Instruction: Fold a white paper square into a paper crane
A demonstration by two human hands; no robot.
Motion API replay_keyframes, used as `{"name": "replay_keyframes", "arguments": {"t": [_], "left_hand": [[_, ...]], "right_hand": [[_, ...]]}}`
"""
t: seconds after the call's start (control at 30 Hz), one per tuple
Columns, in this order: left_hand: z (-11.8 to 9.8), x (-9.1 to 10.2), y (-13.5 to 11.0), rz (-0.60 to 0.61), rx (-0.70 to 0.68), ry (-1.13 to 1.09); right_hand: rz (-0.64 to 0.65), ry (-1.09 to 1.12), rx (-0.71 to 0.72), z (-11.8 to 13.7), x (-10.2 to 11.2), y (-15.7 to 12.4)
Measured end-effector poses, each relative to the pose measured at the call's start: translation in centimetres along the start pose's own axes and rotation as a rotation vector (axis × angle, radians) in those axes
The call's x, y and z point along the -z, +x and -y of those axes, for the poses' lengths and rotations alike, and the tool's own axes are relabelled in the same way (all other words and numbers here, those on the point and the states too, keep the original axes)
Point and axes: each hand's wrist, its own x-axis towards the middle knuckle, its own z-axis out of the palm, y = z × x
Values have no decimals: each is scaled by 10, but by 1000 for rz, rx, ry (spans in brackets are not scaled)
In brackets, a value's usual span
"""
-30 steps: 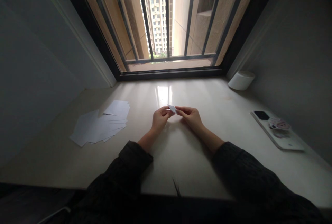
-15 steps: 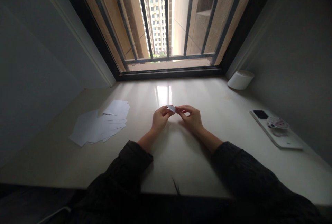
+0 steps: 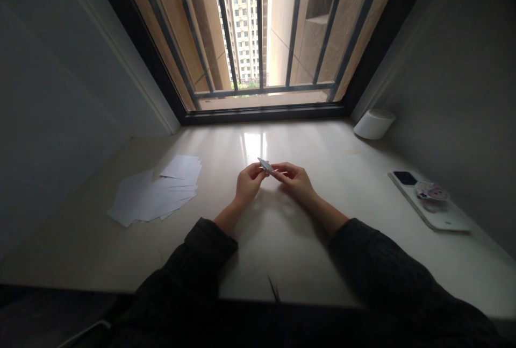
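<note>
left hand [image 3: 249, 182] and right hand [image 3: 297, 180] pinching folded paper [image 3: 265, 164], grips closed; some folds already showing, loose sheets [image 3: 155, 194] lying flat, unfolded.

Can pass over bare tabletop [image 3: 217, 186] between the left hand [image 3: 248, 184] and the white sheets [image 3: 153, 192] at left, likewise between the right hand [image 3: 297, 181] and the phone [image 3: 423, 205] at right. Meets the white cylinder [image 3: 373, 126] at far right, the dark window frame [image 3: 262, 118] at the far edge.
</note>
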Motion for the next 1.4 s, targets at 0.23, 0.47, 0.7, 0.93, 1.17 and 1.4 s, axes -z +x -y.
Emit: {"name": "replay_keyframes", "arguments": {"t": [0.23, 0.47, 0.7, 0.93, 1.17, 1.4], "left_hand": [[-1, 0, 0, 28, -31, 25], [-1, 0, -1, 31, -20, 8], [-1, -3, -3, -8, -32, -6], [0, -6, -5, -48, -43, -3], [0, -4, -5, -90, 91, -93], [2, -3, -5, -102, 95, -14]], "right_hand": [[-57, -1, -26, 3, -1, 0], [-41, 130, -108, 1, 0, -2], [-123, 122, -109, -1, -3, -2], [-230, -203, 114, -1, -4, -5], [-238, -299, 200, 5, -6, -9], [-190, -102, -1, -4, -6, -4]]}}
